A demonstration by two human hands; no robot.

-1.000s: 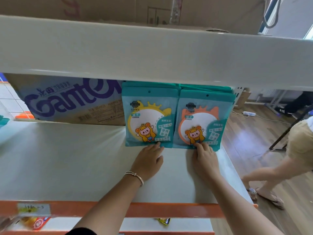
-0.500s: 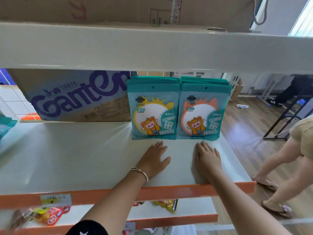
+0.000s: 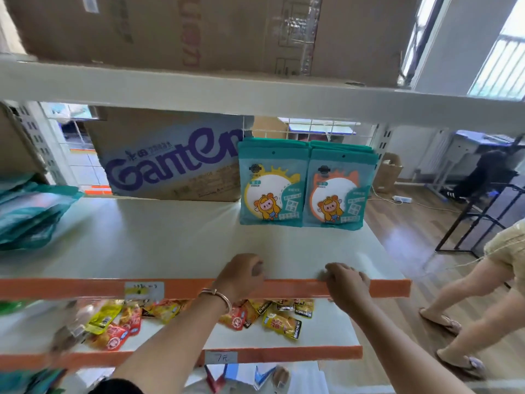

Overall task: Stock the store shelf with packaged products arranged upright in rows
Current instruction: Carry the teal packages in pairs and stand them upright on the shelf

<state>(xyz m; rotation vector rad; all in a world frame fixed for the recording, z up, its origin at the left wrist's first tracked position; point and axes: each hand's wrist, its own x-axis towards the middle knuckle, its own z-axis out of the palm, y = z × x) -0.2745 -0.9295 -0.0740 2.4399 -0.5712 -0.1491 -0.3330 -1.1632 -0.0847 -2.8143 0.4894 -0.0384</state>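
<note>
Here the two rows of teal pouches stand upright at the back right of the white shelf (image 3: 170, 237), well apart from both hands. The left row (image 3: 271, 186) shows a front pouch with a yellow ring around a cartoon figure. The right row (image 3: 336, 194) shows the same figure inside an orange ring. The two front pouches touch side by side, and more pouches are stacked behind each of them.

The left hand (image 3: 241, 277) sits at the shelf's orange front edge (image 3: 85, 288), almost straight in front of the yellow-ringed row. Its fingers are loosely curled and it holds nothing. A thin bracelet (image 3: 218, 294) circles that wrist. The right hand (image 3: 346, 282) is just beside it along the same edge, below the orange-ringed row. Its fingers are bent, with the tips resting on the lip of the shelf, and it too holds nothing. A bare stretch of shelf lies between the hands and the pouches.

A cardboard carton printed "Ganten" (image 3: 170, 166) lies behind and to the left of the pouches, touching the left row. A loose pile of teal packs (image 3: 31, 211) lies at the far left end of the shelf. A paper price label (image 3: 144, 290) is stuck on the orange edge, left of the left hand. On the shelf below, small yellow and red snack packets (image 3: 284, 317) lie scattered flat. A large brown box (image 3: 199, 32) sits on the shelf above. At the right, another person's bare legs (image 3: 468, 280) stand on the wooden floor.
</note>
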